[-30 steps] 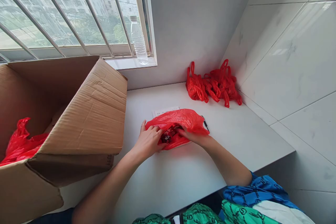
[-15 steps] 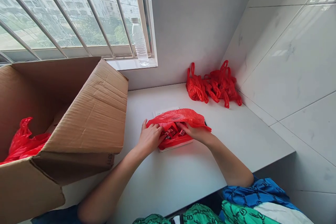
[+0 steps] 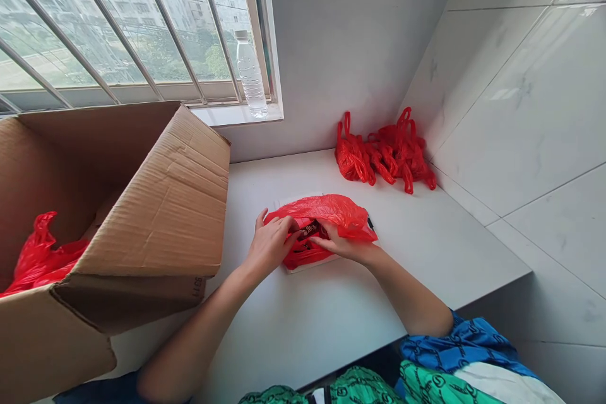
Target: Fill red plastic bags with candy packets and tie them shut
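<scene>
A thin red plastic bag (image 3: 326, 207) lies with its mouth facing me, on a flat white item that cannot be made out. Inside its mouth are small red packets and a dark packet (image 3: 310, 229) with light lettering. My left hand (image 3: 271, 241) is at the bag's left side, its fingers closed around the left end of the dark packet. At the right side of the mouth, my right hand (image 3: 343, 242) reaches in with thumb and fingers apart. The bag's upper layer partly covers its fingers.
A large open cardboard box (image 3: 165, 202) stands on the left, with a red bag (image 3: 42, 259) inside. Several tied red bags (image 3: 402, 151) sit against the back wall on the white table (image 3: 426, 233). A clear bottle (image 3: 252, 79) stands on the windowsill.
My right hand has shifted slightly left and its thumb now shows at the mouth. The dark packet has come up between my hands. The bag's right end has moved a little left.
</scene>
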Demonstrator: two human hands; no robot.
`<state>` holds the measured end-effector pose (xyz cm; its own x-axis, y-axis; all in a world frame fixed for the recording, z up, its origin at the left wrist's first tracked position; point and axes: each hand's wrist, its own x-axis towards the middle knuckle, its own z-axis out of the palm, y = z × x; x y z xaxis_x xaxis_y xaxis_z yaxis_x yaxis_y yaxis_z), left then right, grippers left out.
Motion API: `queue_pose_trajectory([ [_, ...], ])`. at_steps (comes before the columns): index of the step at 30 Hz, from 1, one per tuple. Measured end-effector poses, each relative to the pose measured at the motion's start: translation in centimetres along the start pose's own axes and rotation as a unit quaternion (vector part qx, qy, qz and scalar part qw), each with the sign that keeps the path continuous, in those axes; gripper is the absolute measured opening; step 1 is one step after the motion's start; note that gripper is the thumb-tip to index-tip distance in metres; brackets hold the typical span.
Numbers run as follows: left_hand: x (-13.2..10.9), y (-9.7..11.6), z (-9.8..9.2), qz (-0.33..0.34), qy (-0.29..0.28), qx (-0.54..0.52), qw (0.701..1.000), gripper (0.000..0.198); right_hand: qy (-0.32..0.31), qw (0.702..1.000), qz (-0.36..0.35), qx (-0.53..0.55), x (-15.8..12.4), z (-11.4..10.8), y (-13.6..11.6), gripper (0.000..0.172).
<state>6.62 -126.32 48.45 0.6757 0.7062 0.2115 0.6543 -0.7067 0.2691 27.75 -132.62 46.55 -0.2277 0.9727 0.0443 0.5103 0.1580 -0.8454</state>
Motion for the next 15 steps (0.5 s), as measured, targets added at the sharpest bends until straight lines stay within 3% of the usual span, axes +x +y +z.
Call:
queue_pose_trajectory([
  [3,0.1,0.4,-0.8,0.008,0.017,-0.031,0.999,0.013,0.021,0.999,-0.002,0.032,0.3,-0.2,-0.7,0.031],
  [10,0.2,0.7,-1.6,-0.005,0.006,-0.106,0.994,0.023,-0.03,0.968,-0.029,0.246,0.8,0.0,-1.2,0.019],
  [12,0.1,0.7,-1.7,-0.004,0.005,-0.104,0.995,0.026,-0.026,0.974,-0.03,0.225,0.8,0.1,-0.9,0.022],
  [15,-0.1,0.6,-1.9,-0.006,-0.003,-0.058,0.998,0.03,0.039,0.994,-0.038,0.09,0.3,-0.2,-0.2,0.026],
])
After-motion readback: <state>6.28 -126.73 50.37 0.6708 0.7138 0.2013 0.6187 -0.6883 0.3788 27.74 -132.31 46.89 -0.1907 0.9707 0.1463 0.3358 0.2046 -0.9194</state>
